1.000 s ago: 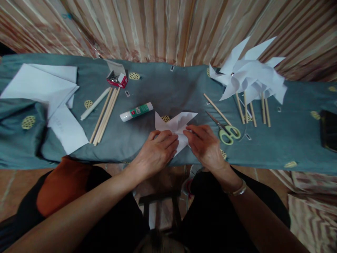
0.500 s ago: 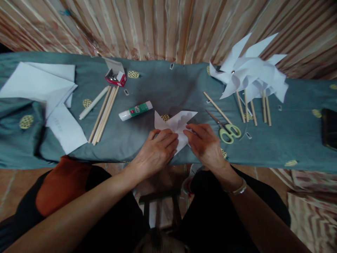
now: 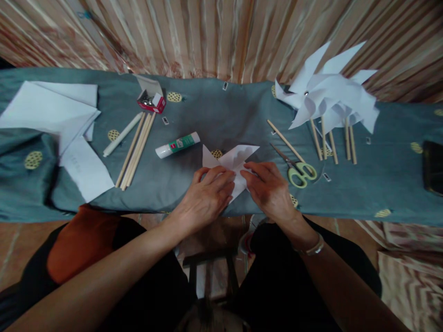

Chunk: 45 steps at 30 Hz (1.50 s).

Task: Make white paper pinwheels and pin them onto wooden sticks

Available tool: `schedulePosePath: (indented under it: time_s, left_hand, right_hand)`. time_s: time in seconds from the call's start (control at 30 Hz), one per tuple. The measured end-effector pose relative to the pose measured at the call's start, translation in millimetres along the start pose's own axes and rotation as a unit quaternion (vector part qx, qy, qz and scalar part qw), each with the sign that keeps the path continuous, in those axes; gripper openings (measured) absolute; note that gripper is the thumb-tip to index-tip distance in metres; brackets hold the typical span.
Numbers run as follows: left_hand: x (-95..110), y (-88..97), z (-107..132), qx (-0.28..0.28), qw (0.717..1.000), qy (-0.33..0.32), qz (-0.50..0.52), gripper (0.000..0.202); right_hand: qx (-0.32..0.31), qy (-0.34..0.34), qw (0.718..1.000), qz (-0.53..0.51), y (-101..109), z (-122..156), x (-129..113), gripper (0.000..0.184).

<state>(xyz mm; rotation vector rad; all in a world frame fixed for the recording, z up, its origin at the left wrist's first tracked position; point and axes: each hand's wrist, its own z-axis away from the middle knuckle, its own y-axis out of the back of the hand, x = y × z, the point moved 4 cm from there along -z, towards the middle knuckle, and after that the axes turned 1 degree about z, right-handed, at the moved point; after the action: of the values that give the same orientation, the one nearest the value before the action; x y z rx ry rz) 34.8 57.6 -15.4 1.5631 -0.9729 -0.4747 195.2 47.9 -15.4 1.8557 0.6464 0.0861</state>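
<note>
A white paper pinwheel (image 3: pixel 232 159) lies near the front edge of the cloth, its pointed blades spreading from a folded middle. My left hand (image 3: pixel 209 193) bends over its left side, fingers pressed on the paper and covering part of it. From the right, my right hand (image 3: pixel 266 186) pinches a blade close to the centre, thumb against fingers. Just beyond them lies a glue stick (image 3: pixel 178 144) with a green label. Green-handled scissors (image 3: pixel 296 170) rest to the right of my right hand, beside a loose wooden stick (image 3: pixel 284 139).
Finished pinwheels (image 3: pixel 332 94) on sticks are heaped at the back right. On the left are several wooden sticks (image 3: pixel 136 152), a white rod (image 3: pixel 122 134), a red box of small metal pieces (image 3: pixel 151 102) and paper sheets (image 3: pixel 51 108). A dark object (image 3: pixel 432 168) sits far right.
Both hands stay on the paper pinwheel with hardly any movement. The rest of the table looks the same, apart from a tiny shift of the view.
</note>
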Motion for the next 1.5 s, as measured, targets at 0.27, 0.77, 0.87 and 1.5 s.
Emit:
schedulePosePath:
  time_s: [0.27,0.77,0.87,1.5]
  left_hand:
    - [1.7,4.5,-0.8,-0.02,1.0,0.006,0.011,0.027]
    - [2.2,5.5,-2.6,-0.027,1.0,-0.002,0.005,0.026]
    - [2.3,4.1,-2.6,-0.002,1.0,-0.014,-0.008,0.022]
    - [0.5,5.0,-3.4,0.013,1.0,-0.022,0.008,0.023]
  right_hand:
    - [0.005,0.013,1.0,0.015,1.0,-0.6,-1.6,0.025]
    - [-0.025,-0.001,1.0,0.008,-0.8,0.9,-0.6,0.029]
    - [-0.044,-0.028,0.999,-0.008,-1.3,0.9,0.2,0.036]
    - [-0.095,-0.056,0.991,-0.072,-0.8,-10.4,-2.7,0.043]
